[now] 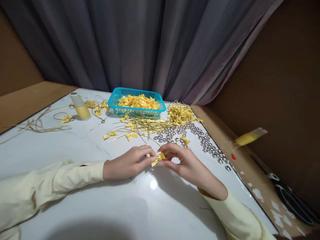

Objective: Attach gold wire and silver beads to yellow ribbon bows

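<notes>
Between both hands is a small yellow ribbon bow, held just above the white marbled table. My left hand pinches the bow's left side between thumb and fingertips. From the right, my right hand pinches its other side, thumb below and fingers above. Just beyond the hands lie gold wire ties, several loose yellow bows and many small silver metal rings or beads. Whether a wire runs through the held bow is too small to tell.
A blue plastic basket full of yellow bows stands at the back. Right of it sits a heap of wired bows. A yellow thread spool stands at left; another spool and black scissors lie right of the table.
</notes>
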{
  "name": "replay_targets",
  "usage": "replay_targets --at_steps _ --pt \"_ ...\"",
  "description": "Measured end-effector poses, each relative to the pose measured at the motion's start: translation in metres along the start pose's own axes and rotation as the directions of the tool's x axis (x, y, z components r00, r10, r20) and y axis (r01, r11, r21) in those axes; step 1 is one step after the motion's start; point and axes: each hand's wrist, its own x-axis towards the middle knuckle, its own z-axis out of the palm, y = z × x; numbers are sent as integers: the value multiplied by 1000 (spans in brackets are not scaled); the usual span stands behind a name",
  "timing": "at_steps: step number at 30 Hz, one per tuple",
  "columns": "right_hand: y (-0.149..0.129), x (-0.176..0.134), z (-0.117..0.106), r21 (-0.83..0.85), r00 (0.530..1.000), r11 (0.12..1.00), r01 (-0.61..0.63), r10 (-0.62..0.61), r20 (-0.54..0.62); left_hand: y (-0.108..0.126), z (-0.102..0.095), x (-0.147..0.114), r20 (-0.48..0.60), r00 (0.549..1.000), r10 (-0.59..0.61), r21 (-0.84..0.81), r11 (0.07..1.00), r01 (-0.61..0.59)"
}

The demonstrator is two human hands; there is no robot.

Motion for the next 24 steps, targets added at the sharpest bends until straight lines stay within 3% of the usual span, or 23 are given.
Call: replay_targets --at_steps 7,13,20,24 --pt "15 7 11 128 987 981 -144 134 86 -17 9 -1 20 998 -65 -114 991 66" --pt "21 7 11 273 995 957 -95 84 53 -15 6 2 36 994 -107 -247 962 112" --pt "18 4 14 -97 995 992 75 -81 -63 -17 6 3 59 986 -156 -348 923 167" --pt "24 4 16 -152 977 971 187 -200 -75 -20 7 4 75 981 -180 -406 893 195"
